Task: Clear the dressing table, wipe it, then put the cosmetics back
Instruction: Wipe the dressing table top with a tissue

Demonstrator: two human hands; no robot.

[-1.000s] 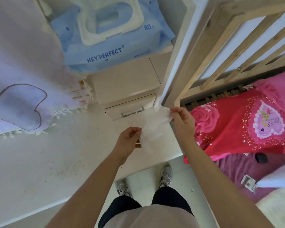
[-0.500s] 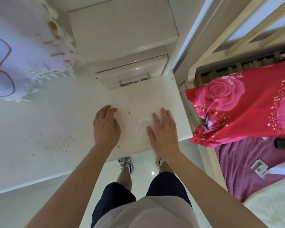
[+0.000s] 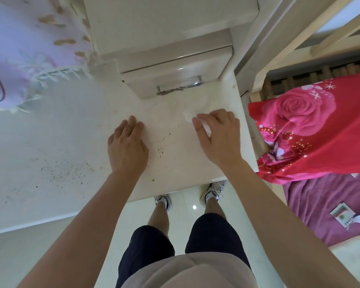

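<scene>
Right hand point(image 3: 218, 138): your curled fingers bunched the wipe point(image 3: 188, 115) against the dressing table point(image 3: 50, 132), near its right edge, below the drawer point(image 3: 175, 77).
Left hand point(image 3: 127, 148): lay flat, fingers together, holding nothing.
Advice: you needed overlapping strokes leftward through the specks point(image 3: 67, 171).
Writing: none readable; the card point(image 3: 343, 217) was too small.

Bright daylight, soft shadows, wide-angle edge distortion

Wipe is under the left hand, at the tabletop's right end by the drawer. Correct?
Wrong hand. The head view shows the wipe under the right hand, whose fingers curl over it. The left hand rests bare on the tabletop. The rest stands: the wipe is at the tabletop's right end by the drawer.
</scene>
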